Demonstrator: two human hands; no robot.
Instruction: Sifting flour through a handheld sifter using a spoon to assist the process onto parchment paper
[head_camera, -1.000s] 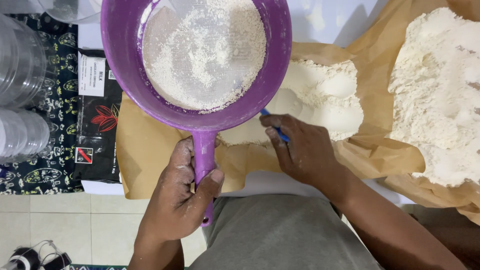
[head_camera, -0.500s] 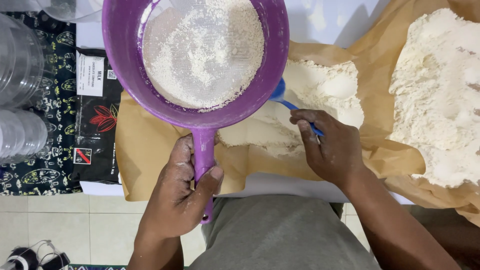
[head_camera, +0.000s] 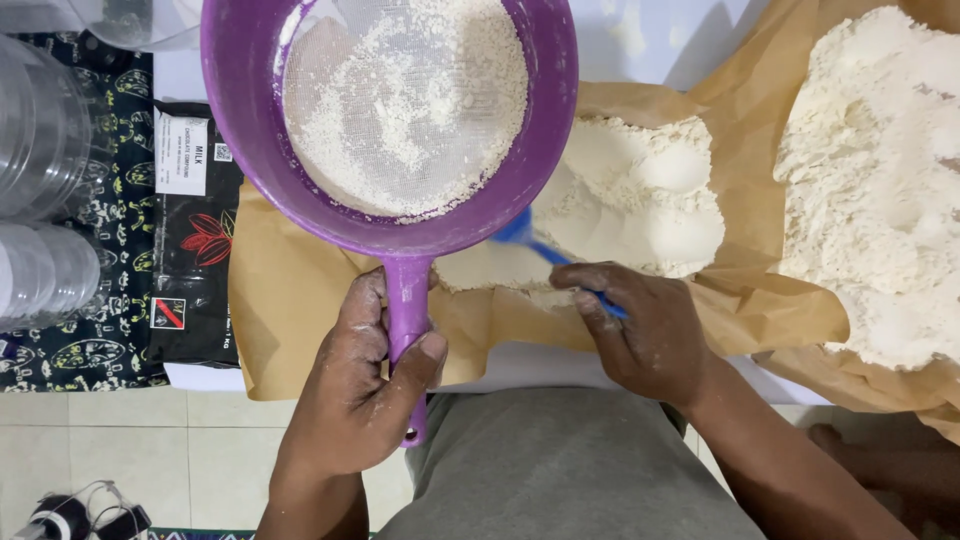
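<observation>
A person's left hand, dusted with flour, has its grip wrapped tight around the handle of a purple sieve, held at the upper centre of the frame above brown paper spread over the counter; coarse flour crumbs lie on its mesh. At centre right, the right hand is curled snugly around a blue scoop, whose bowl is partly hidden under the sieve's rim and pushed into a mound of pale flour on the paper. The sieve blocks the view of the mound's left part. A second, larger heap of flour fills the right edge on more creased paper, apart from the first. At the left, a black packet with a white label lies partly tucked under the paper, resting on a dark patterned cloth, just beside clear plastic containers. Pale floor tiles show along the bottom left.
</observation>
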